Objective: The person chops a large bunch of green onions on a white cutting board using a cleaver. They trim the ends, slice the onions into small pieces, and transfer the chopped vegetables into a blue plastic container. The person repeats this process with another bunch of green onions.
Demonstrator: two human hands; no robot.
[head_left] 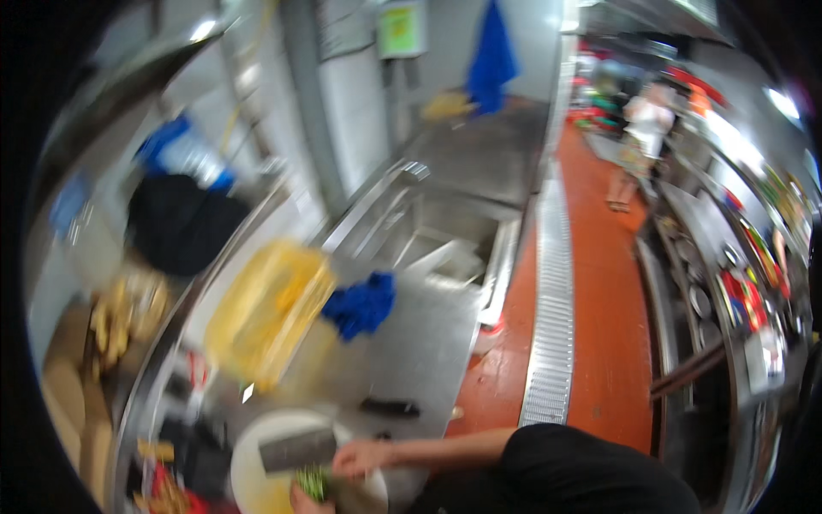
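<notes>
From my head camera, I look down at a steel tabletop (428, 343), and the whole picture is blurry.

My right hand (364, 458) is wrapped around the handle of a big flat cleaver (295, 450). Its wide blade lies over a round white cutting board (248, 480) at the bottom of the picture. My left hand (301, 499) sits at the very bottom edge. It presses on a small bunch of green vegetable (313, 481) on the board, right under the blade. I cannot tell if these fingers close around the greens or only rest on top.

I think the chopping is only starting or partway along. The greens look like one bunch, and I see no clear pile of cut bits, though the blur hides small things. Something pale yellow lies on the board near the greens.

Farther up the tabletop stands a yellow crate (270, 313), with a blue cloth (364, 304) just beside it. Behind them is a sink (445, 227). A dark knife-like thing (390, 408) lies alone near the tabletop's edge. The floor (599, 343) is red.
</notes>
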